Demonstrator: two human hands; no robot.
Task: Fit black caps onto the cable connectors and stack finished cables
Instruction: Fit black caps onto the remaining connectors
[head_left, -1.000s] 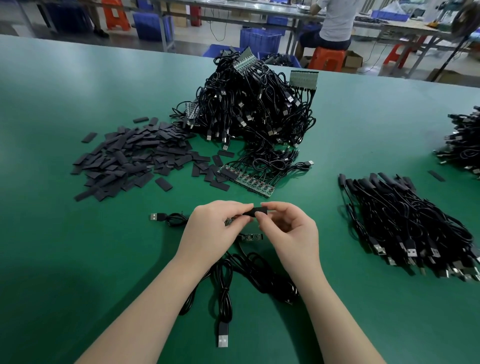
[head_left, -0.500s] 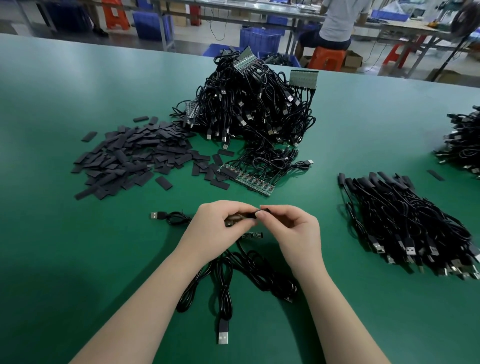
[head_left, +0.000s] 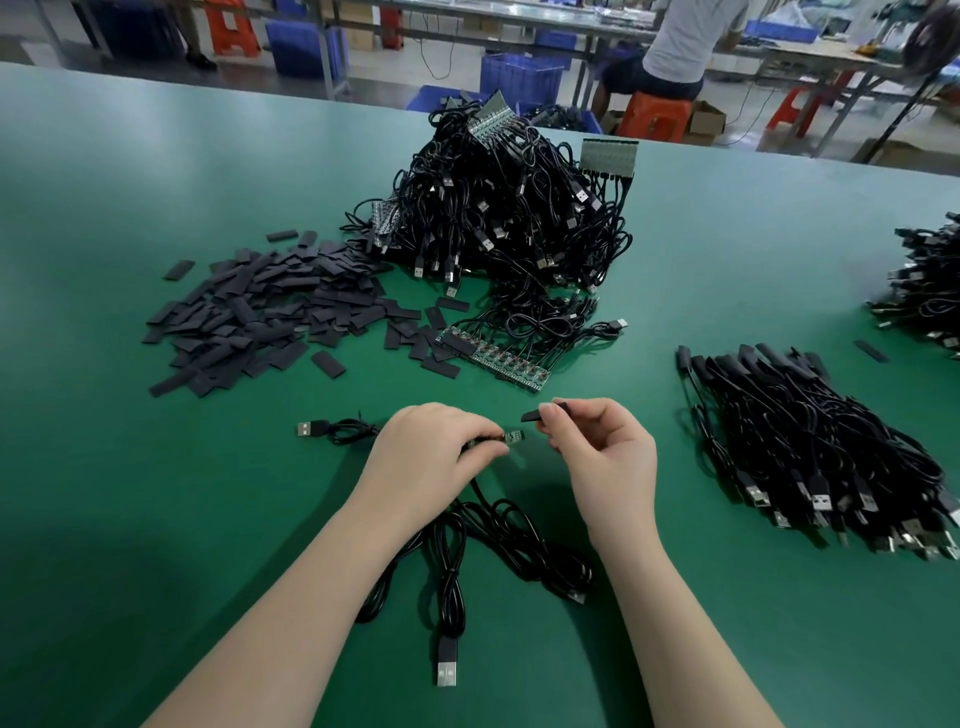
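Note:
My left hand (head_left: 431, 457) pinches the end of a black cable, whose small green connector board (head_left: 513, 435) sticks out bare past my fingertips. My right hand (head_left: 605, 457) pinches a flat black cap (head_left: 532, 415) a short way right of and above the board, apart from it. The cable (head_left: 498, 535) loops on the green table below my hands, with a USB plug (head_left: 447, 670) near the front. A pile of loose black caps (head_left: 260, 317) lies at the left. A stack of capped cables (head_left: 815, 447) lies at the right.
A big heap of uncapped cables (head_left: 509, 223) with green board strips rises at the table's middle back. Another strip of boards (head_left: 493, 358) lies before it. A second USB plug (head_left: 310, 428) rests left of my hands. More cables (head_left: 930, 291) sit far right. A seated person (head_left: 675, 47) works beyond.
My hands were together with the cap at the connector; now my right hand has drawn the cap away to the right, and the green board shows bare.

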